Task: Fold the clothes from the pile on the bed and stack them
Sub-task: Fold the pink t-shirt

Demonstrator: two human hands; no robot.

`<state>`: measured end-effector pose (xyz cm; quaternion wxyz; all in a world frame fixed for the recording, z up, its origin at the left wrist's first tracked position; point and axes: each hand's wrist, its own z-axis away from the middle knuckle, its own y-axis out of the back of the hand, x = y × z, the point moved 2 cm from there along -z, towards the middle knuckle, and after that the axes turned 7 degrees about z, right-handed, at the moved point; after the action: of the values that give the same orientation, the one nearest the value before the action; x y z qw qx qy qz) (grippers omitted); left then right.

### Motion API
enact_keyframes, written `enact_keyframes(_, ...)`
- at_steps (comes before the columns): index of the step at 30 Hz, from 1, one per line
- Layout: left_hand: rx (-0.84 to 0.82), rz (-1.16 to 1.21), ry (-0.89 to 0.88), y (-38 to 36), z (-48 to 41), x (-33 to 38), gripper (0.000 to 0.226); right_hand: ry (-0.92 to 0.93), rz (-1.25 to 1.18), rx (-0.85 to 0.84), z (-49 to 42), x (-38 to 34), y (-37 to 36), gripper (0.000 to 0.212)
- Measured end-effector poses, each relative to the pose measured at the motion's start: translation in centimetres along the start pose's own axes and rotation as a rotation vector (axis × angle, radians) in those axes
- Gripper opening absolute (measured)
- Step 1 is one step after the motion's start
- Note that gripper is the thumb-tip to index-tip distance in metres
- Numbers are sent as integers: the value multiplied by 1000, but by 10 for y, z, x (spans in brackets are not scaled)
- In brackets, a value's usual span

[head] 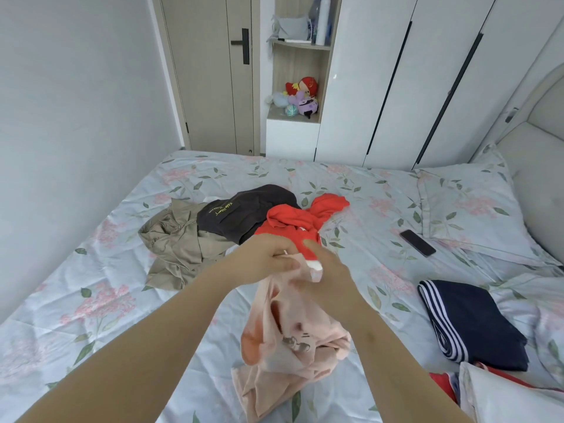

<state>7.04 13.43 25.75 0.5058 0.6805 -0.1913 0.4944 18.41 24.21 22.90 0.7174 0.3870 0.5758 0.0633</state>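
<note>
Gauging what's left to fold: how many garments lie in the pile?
3: beige garment on the left, dark garment in the middle, red garment on the right. Others may be hidden underneath.

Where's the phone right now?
In the head view, the phone lies on the bedsheet at right, beside the pillow, beyond the folded navy garment.

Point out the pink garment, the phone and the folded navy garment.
pink garment (305, 314): head view, on the hanging cloth just above the print.
phone (417, 243): head view, middle of its dark screen.
folded navy garment (476, 322): head view, plain navy panel right of the white stripes.
</note>
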Motion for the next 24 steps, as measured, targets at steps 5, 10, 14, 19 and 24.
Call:
enact_keyframes(5,58,-58,-18,9,6,-2,24,35,31,63,0,-6,13,38)
enact_keyframes(10,46,-248,198,-14,17,-45,42,55,-201,225,0,-20,31,33)
enact_keyframes(14,197,-46,260,-16,16,-55,33,4,-322,321,3,-20,46,41)
enact_keyframes(19,268,134,32,12,7,-18,31,-7,-198,-100,10,-18,46,23)
enact_keyframes(24,-27,-197,1,45,7,4,16,67,-204,171,2,-19,76,34)
